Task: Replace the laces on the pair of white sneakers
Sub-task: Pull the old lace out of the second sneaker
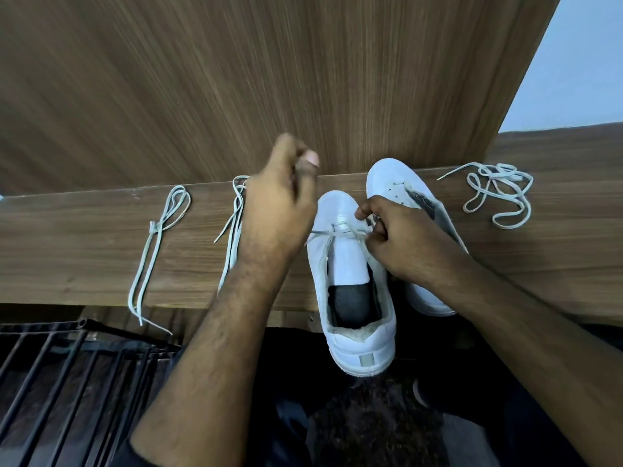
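- Wood-grain panel is standing upright behind everything, filling the far side of the view.
- Table of the same brown wood is running left to right in front of it, carrying the shoes and the laces.
- Near sneaker, white, is lying with its toe towards the panel and its heel hanging over the table's front edge above the person's lap.
- Second sneaker is sitting just beside it to the right, toe a little further back, partly hidden by the right forearm.
- Left hand is hovering raised over the near sneaker's left side, blurred; its fingers are curling together, seemingly pinching a lace end, though I cannot tell for sure.
- Right hand is resting on the near sneaker's right side, its fingers pinching the thin lace crossing the lowest eyelets.
- Loose tangled lace is lying well to the right of the shoes.
- Knotted lace is stretching across the table at the left, its ends dangling over the front edge.
- Another lace is lying beside it, partly under the left wrist.
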### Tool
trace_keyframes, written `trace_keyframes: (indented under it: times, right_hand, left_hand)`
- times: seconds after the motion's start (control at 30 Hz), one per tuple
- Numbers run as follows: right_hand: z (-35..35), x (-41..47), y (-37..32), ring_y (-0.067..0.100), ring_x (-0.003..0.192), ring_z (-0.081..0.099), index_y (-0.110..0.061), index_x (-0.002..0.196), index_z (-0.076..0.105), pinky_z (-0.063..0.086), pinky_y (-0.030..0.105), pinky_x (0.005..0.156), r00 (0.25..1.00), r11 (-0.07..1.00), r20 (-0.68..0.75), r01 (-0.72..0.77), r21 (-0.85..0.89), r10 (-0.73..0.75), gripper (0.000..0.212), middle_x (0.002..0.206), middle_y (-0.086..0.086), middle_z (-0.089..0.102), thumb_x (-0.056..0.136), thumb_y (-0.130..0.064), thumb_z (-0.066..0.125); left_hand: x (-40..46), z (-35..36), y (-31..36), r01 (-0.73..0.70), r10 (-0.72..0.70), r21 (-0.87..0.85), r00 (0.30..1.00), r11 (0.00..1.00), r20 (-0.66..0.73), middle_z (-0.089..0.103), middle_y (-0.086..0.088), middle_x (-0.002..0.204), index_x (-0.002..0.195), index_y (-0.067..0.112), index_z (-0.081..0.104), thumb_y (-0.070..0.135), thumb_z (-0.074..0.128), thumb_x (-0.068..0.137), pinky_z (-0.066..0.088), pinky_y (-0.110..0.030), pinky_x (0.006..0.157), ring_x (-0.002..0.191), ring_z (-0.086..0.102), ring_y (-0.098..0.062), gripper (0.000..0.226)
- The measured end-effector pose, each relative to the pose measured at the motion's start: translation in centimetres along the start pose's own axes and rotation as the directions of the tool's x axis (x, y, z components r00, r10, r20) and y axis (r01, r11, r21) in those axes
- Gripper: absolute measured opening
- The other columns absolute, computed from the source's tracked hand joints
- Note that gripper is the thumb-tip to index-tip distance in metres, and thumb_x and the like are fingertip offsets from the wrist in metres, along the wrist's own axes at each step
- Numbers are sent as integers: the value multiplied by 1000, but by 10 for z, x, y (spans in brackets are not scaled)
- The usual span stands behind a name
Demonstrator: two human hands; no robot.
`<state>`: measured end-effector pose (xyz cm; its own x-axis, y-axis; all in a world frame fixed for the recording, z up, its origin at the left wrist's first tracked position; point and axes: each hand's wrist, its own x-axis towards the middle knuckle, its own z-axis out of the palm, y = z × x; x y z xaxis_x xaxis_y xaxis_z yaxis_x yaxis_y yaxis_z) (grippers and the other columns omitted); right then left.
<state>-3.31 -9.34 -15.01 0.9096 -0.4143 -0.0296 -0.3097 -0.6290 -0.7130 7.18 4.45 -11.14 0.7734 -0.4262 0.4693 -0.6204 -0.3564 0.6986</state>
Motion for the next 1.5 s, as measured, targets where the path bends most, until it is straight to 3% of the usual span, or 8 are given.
trace_keyframes:
  times: [0.17, 0.33, 0.5, 0.7, 0.87, 1.0, 1.1, 1.5]
  right_hand:
    - [0, 0, 0, 6, 72, 56, -38, 123, 59, 48, 28, 63, 999, 999, 46, 4, -50, -1, 37, 78, -11, 58, 97, -14, 50]
    - [0, 1, -2, 4, 65, 52, -43, 122, 60, 40, 25, 60, 996, 996, 93, -6, -94, 15, 40, 84, -13, 62, 99, -14, 45]
    - [4, 1, -2, 9, 83, 60, -44, 117, 66, 50, 29, 81, 992, 992, 128, 13, -126, 4, 43, 111, -11, 66, 99, -12, 44]
    - [5, 1, -3, 17, 98, 59, -36, 118, 59, 52, 41, 86, 991, 977, 127, 61, -203, -35, 37, 114, -6, 63, 97, -11, 43]
    - [5, 0, -4, 17, 87, 59, -25, 128, 48, 51, 36, 77, 994, 978, 108, 57, -200, -36, 30, 95, -6, 61, 99, -19, 44]
    - [-1, 4, -5, 25, 77, 71, -21, 119, 60, 58, 41, 78, 992, 998, 112, -60, -19, 62, 28, 90, 0, 71, 104, -36, 41]
    - [0, 11, -1, 23, 50, 68, -21, 106, 65, 60, 35, 60, 988, 994, 108, -108, -7, 108, 21, 83, 1, 69, 104, -30, 46]
    - [24, 24, 11, 22, 83, 60, -19, 96, 62, 53, 41, 77, 999, 928, 25, 50, -369, -44, 11, 94, -2, 60, 95, -21, 51]
  left_hand:
    - [-3, -6, -8, -48, -418, 729, 793, 683, 443, 60, 4, 73, 77, 23, 64, 75, 55, 84, 36, -30, 62, 79, 59, -21, 53]
    - [-2, -13, -19, 152, -288, 347, 878, 925, 382, 63, 3, 69, 72, 15, 67, 53, 62, 93, 46, -33, 64, 70, 62, -16, 44]
    - [9, -9, -15, 171, -190, -118, 966, 978, -176, 54, 13, 58, 61, 24, 60, 39, 54, 102, 40, -29, 62, 61, 51, -7, 43]
    - [8, -14, -1, 339, -460, -755, 886, 561, 56, 71, -8, 73, 74, 14, 50, 32, 48, 106, 54, -32, 54, 63, 71, -26, 37]
    - [3, -6, -19, 368, -368, -30, 930, 929, 20, 72, -4, 90, 103, 18, 56, 30, 60, 95, 54, -39, 64, 75, 69, -28, 16]
    - [-6, 4, -20, 349, -570, 613, 796, 709, 206, 48, -12, 142, 134, 15, 39, 44, 69, 89, 28, -50, 108, 135, 43, -34, 62]
    - [-7, 5, -20, 268, -501, 588, 820, 763, 276, 45, -12, 141, 140, 20, 43, 50, 71, 87, 27, -52, 112, 135, 42, -32, 67]
    - [-17, 18, -18, 158, -377, 438, 795, 885, 475, 57, -7, 98, 113, 32, 65, 8, 61, 85, 27, -11, 53, 73, 49, -9, 37]
